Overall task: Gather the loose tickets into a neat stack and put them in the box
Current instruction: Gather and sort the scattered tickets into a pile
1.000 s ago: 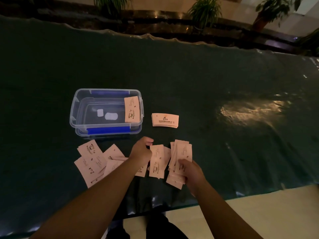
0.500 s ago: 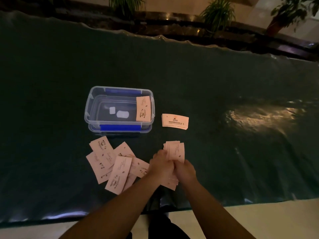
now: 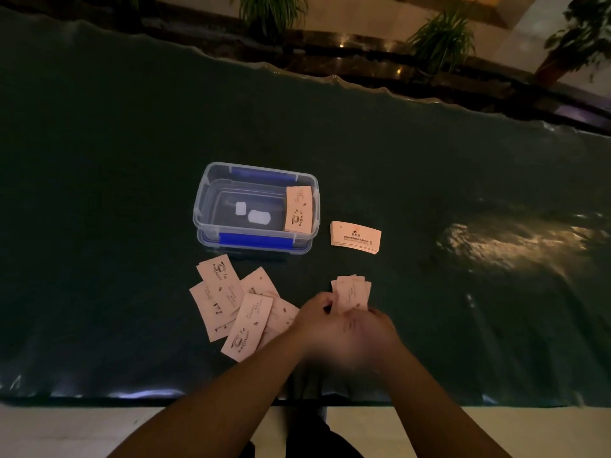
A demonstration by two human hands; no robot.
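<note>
Since a second ago the two hands have come together: the left hand (image 3: 319,317), then apart over the scattered pile, now presses against the right hand (image 3: 370,328), and both clasp one bundle of tickets (image 3: 351,294) between them. The bundle stands with its long axis running away from the person, top edges fanned unevenly rather than squared. It sits on the near side of the box (image 3: 256,208), slightly to its right.

The box is a clear plastic rectangle with rounded corners and blue clips on its long sides, long axis lying left to right on the dark, glossy, wrinkled table (image 3: 132,160). Inside, a stack of tickets (image 3: 298,209) leans against its right end wall, long axis pointing away from the person. Just right of the box a squared stack (image 3: 355,237) lies flat, long axis across the table.

On the near side of the box, toward its left end, loose tickets (image 3: 236,304) lie overlapped at differing angles, most tilted diagonally. All are thin, pale pink paper strips, rectangular, printed in dark ink with a small cup emblem.
</note>
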